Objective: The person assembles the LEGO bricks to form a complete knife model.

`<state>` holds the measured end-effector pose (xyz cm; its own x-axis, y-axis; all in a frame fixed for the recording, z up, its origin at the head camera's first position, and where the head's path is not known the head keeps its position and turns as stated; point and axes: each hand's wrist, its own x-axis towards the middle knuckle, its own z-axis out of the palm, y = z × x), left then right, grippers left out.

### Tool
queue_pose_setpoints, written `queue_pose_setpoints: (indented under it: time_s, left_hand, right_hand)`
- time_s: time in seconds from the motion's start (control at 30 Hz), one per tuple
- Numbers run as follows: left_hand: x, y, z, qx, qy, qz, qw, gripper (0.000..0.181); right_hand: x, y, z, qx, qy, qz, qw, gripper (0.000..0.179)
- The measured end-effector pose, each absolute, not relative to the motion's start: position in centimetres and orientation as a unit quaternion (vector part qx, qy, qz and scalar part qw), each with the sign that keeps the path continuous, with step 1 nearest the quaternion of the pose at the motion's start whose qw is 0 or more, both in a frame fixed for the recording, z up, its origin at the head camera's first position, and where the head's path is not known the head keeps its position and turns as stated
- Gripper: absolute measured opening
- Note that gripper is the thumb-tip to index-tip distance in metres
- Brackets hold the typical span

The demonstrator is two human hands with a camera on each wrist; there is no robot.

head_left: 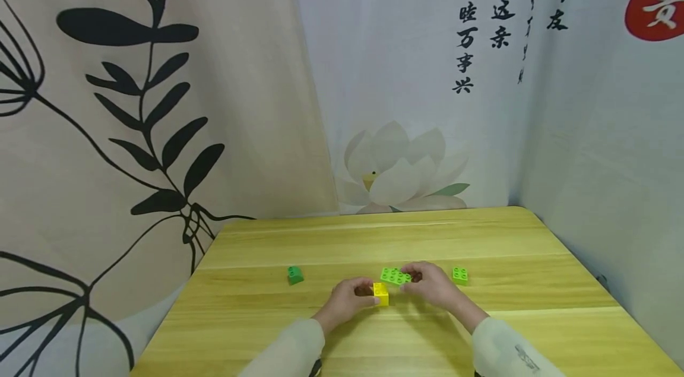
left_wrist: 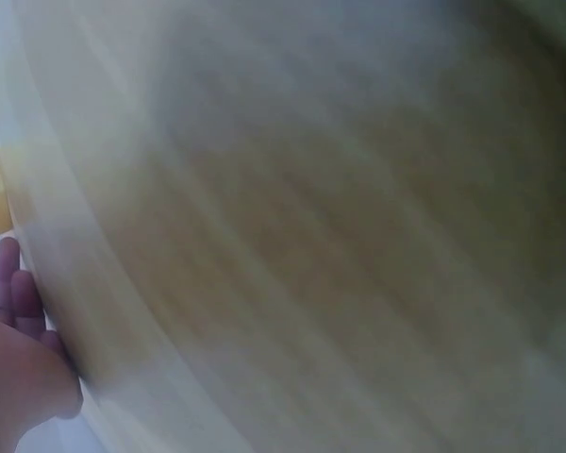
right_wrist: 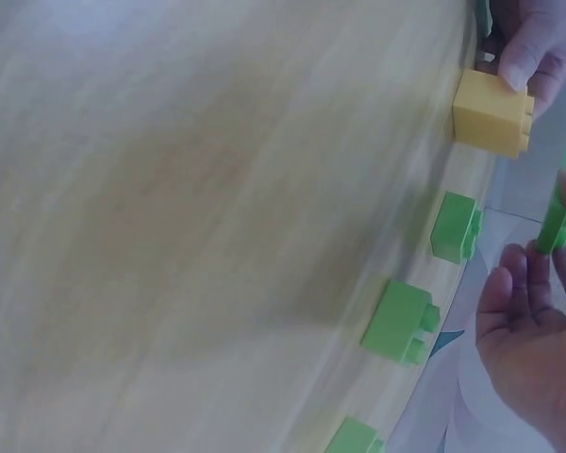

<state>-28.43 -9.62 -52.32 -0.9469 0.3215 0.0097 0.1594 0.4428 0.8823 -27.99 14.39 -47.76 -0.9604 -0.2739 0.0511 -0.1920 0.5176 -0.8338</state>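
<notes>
The yellow block (head_left: 380,294) is near the middle of the wooden surface (head_left: 256,252), with the left hand (head_left: 346,302) at its left side, holding it between thumb and fingers. I cannot tell whether its base touches the surface. Just beyond and to the right of the yellow block, the right hand (head_left: 431,287) pinches a bright green studded piece (head_left: 393,275), its studs facing up. In the right wrist view the two held pieces are apart.

Well to the left of the yellow block, and a little farther back, sits a dark green block (head_left: 294,275); to its right, past the right hand, stands a small light green block (head_left: 459,275). The right wrist view has three green blocks (right_wrist: 396,321) in a row leading away from the yellow block, the last cut by the frame.

Behind the yellow block hangs a cloth (head_left: 320,38) with a printed lotus (head_left: 401,175). Above it, black Chinese writing (head_left: 466,38) reads 和睦万事兴 in one column and 胜远亲 in the next; a thin column beside these is too small to read. Farther right of the block, high up, a red oval (head_left: 657,6) bears a white 贵. Small lettering on the right sleeve (head_left: 507,344) is illegible.
</notes>
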Motion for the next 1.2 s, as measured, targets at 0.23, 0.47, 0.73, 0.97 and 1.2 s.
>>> queue_pose_setpoints:
  time_s: [0.23,0.47,0.73,0.97,1.2]
  left_hand:
    - [-28.3,-9.5,-52.1,0.140,0.843,0.513,0.083,0.028]
    - [-28.1,-9.7,-52.2,0.137,0.839,0.520,0.089,0.032]
    - [-28.5,-9.9,-52.4,0.148,0.836,0.522,0.089,0.026]
    - [-28.4,-9.8,-52.3,0.137,0.842,0.515,0.085,0.021]
    - [-28.5,-9.8,-52.1,0.124,0.843,0.515,0.096,0.031]
  right_hand:
    - [-28.7,13.8,-47.7,-0.194,0.871,-0.448,0.054,0.033]
    - [-29.1,13.0,-47.8,-0.212,0.872,-0.436,0.067,0.030]
    - [-29.5,12.4,-47.8,-0.225,0.867,-0.437,0.084,0.028]
    - [-29.8,12.0,-48.2,-0.223,0.873,-0.424,0.092,0.028]
    - [-30.1,12.0,-48.3,-0.220,0.878,-0.415,0.094,0.027]
